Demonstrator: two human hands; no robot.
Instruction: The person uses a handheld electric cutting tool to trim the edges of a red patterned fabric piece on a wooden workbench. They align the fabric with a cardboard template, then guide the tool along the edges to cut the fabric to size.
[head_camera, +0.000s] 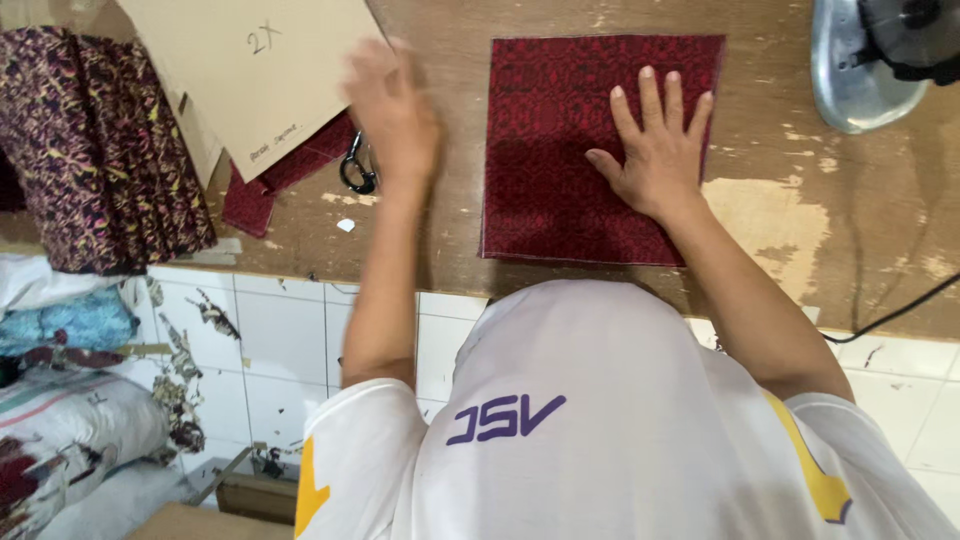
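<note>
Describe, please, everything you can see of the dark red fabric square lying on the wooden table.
The dark red fabric square looks like woven cloth with a fine darker pattern and a thin pale stitched line near its edges. It lies flat and smooth on the worn wooden table, its near edge close to the table's edge. The right hand rests on it, palm down, fingers spread. The blurred left hand is off its left side.

We take this for a small sewing workshop; a worn wooden table carries a cut red cloth, card patterns, scissors and an iron; folded printed fabric and stuffed sacks sit beside it above a tiled floor.
</note>
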